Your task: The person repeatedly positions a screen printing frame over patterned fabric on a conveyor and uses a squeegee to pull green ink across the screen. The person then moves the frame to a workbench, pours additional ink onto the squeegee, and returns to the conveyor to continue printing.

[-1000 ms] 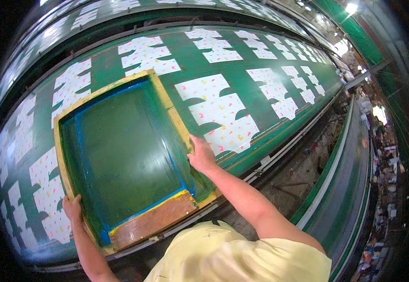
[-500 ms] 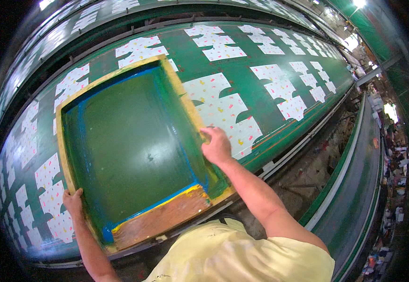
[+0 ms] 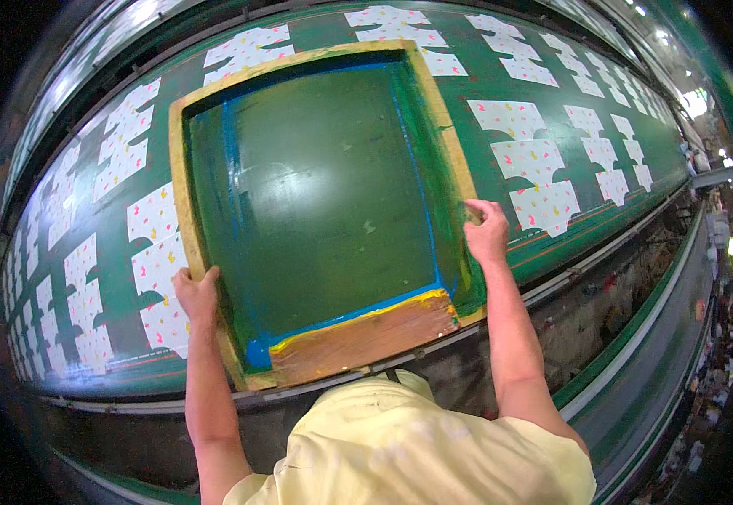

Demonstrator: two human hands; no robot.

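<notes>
A screen-printing frame (image 3: 455,139) with yellowish wooden sides and a dark green mesh (image 3: 333,185) is between my hands, over the green printing table. My left hand (image 3: 196,295) is closed on its left side, the thumb over the rim. On the opposite side my right hand (image 3: 487,231) grips the rim, fingers curled round it. A brown wooden board (image 3: 366,332) lies along the frame's near end, yellow and blue ink on its far edge. Blue streaks run down the mesh's sides. Whether the frame touches the table I cannot tell.
White cut fabric pieces (image 3: 543,206) with small coloured prints lie in rows on the long green table (image 3: 484,168), on both sides of the frame. A rail (image 3: 602,261) follows the table's near edge. Another long table (image 3: 636,362) stands at the right, beyond a dark gap.
The frame has moved right along the table with both hands on it. It now covers fabric that showed to its right, and fabric to its left has come into sight. My view has shifted too.
</notes>
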